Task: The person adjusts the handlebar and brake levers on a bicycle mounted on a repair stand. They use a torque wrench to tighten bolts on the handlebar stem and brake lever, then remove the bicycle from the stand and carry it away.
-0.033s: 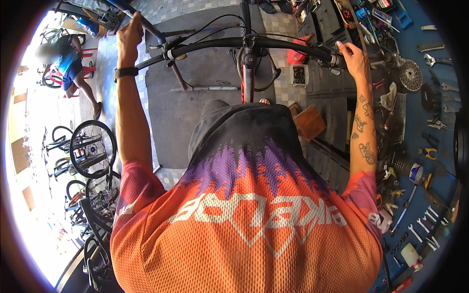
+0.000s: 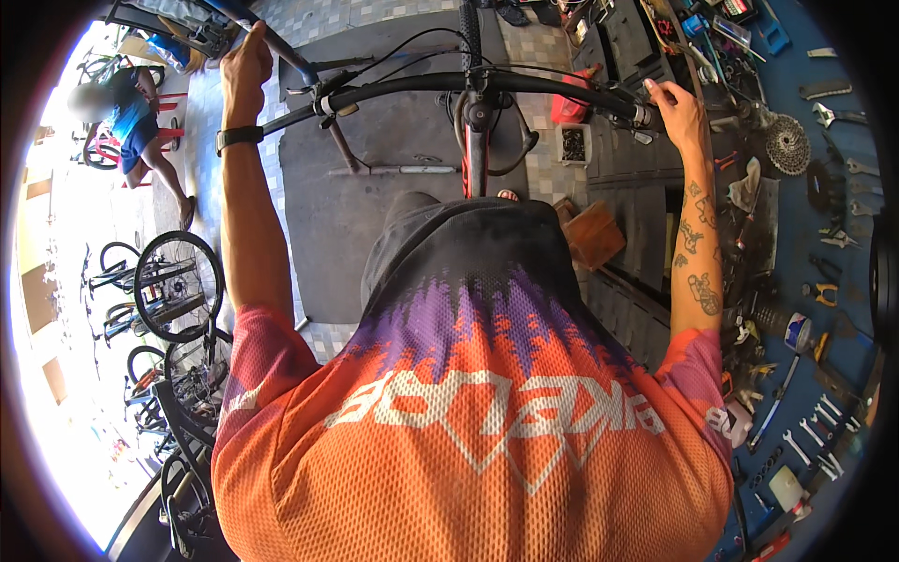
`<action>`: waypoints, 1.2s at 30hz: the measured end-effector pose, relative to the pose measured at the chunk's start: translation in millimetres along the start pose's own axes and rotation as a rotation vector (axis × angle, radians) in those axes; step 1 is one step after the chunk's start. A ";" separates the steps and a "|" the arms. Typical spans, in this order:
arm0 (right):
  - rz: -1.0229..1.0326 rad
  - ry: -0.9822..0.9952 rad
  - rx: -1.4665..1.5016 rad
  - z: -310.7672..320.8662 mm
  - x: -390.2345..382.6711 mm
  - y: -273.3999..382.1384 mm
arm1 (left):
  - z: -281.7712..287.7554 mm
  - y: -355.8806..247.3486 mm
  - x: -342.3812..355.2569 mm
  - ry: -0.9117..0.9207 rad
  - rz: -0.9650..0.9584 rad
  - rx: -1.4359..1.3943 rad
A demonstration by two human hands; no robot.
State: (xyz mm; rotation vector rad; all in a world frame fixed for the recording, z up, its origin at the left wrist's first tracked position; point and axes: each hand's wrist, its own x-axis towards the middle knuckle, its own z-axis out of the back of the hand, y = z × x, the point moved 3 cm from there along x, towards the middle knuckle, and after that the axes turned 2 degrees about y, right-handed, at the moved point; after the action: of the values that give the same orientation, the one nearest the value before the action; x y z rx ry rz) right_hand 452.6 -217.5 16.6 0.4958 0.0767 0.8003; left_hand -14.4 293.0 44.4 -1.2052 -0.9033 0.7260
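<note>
The head view looked down over the wearer's orange jersey toward the handlebar. The right hand, its digits partly spread, was at the handlebar's right end; contact could not be told. The left hand was curled by its left end, near a blue tube; what it pinched, if anything, was unclear. The handlebar sat across the stem, apparently already mounted; nothing showed what remained. Beneath it lay a dark mat.

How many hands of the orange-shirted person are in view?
2: the left hand at upper left, near a blue tube; the right hand at upper right, by the right end of the handlebar. Some fingers are hidden.
</note>
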 end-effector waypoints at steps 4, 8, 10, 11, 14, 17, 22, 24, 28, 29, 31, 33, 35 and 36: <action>-0.026 -0.042 -0.044 0.1 3.3 0.2 | -9.6 32.2 -8.6 -0.051 0.337 0.078; -0.036 -0.082 -0.034 2.4 8.5 6.7 | -7.3 30.0 -16.5 -0.202 0.007 0.366; -0.060 -0.055 -0.062 2.2 8.0 8.8 | -10.1 24.9 -23.5 -0.134 -0.096 0.574; -0.090 -0.021 -0.086 1.8 7.2 8.7 | -10.5 20.8 -29.8 -0.116 -0.201 0.688; -0.117 0.029 -0.120 1.6 6.5 9.4 | -21.2 28.5 -50.3 0.021 -0.238 0.936; -0.092 -0.017 -0.102 6.8 6.6 19.4 | -23.7 39.1 -62.7 0.039 -0.198 0.976; 0.367 -0.451 0.005 -1.2 -30.5 84.2 | -22.4 36.5 -67.7 0.008 -0.136 0.900; 0.845 -0.264 0.079 -47.0 -61.9 117.3 | -26.8 28.1 -74.2 -0.029 -0.154 0.895; 0.386 0.157 0.210 -190.3 -62.7 98.4 | -44.9 6.2 -110.6 -0.348 -0.432 0.729; 0.206 0.192 0.286 -223.7 -52.0 76.5 | -50.6 6.6 -128.4 -0.382 -0.405 0.664; -0.084 0.177 0.171 -291.5 -30.0 37.5 | -71.3 13.2 -167.5 -0.339 -0.337 0.636; -0.060 0.350 0.253 -349.1 -16.1 14.3 | -97.4 31.8 -203.6 -0.191 -0.166 0.419; -0.051 0.536 0.317 -386.8 -19.1 2.7 | -120.4 58.3 -244.0 -0.006 0.189 0.206; 0.105 0.437 0.325 -388.9 -19.2 2.9 | -130.9 69.7 -261.2 0.066 0.281 0.226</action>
State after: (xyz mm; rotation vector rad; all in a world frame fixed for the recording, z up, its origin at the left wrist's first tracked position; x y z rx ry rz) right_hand 340.0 -75.0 -327.8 0.6267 0.5965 0.9960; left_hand -22.1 23.5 -88.0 -1.1579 -0.5850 0.9801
